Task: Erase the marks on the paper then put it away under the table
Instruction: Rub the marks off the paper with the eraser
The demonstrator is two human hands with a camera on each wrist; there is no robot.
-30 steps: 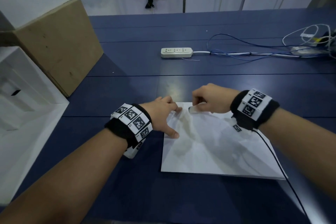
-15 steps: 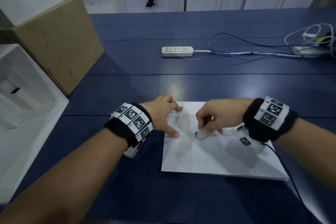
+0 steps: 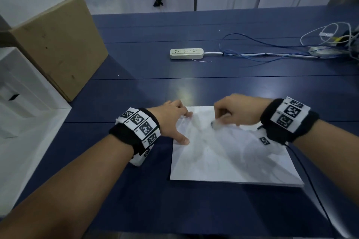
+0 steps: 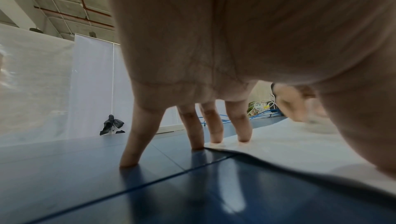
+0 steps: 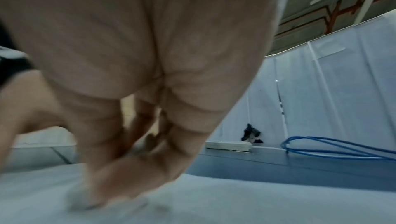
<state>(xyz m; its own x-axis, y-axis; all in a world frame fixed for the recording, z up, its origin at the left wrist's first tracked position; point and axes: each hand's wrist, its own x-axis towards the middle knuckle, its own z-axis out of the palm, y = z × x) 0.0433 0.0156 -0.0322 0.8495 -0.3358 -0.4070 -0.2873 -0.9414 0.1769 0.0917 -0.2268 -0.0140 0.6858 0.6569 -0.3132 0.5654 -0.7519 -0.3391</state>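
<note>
A white sheet of paper (image 3: pixel 229 153) with faint grey smudges lies on the dark blue table (image 3: pixel 194 87), in front of me. My left hand (image 3: pixel 174 120) rests with straight fingers spread on the paper's upper left corner (image 4: pixel 278 144); two fingertips (image 4: pixel 243 138) press the sheet and the others stand on the table. My right hand (image 3: pixel 231 114) pinches a small white eraser (image 3: pixel 215 124) and holds its tip down on the paper near the top edge. In the right wrist view the hand (image 5: pixel 133 168) is blurred over the paper (image 5: pixel 257 200).
A cardboard box (image 3: pixel 58 44) and a white box (image 3: pixel 21 91) stand at the left. A white power strip (image 3: pixel 186 53) lies further back, with blue and white cables (image 3: pixel 272 50) running off to the right. A black wrist cable (image 3: pixel 310 184) trails past the paper's right edge.
My right hand has rubbed the eraser down toward the paper's middle and back up near the top edge. The left hand has stayed in place on the corner.
</note>
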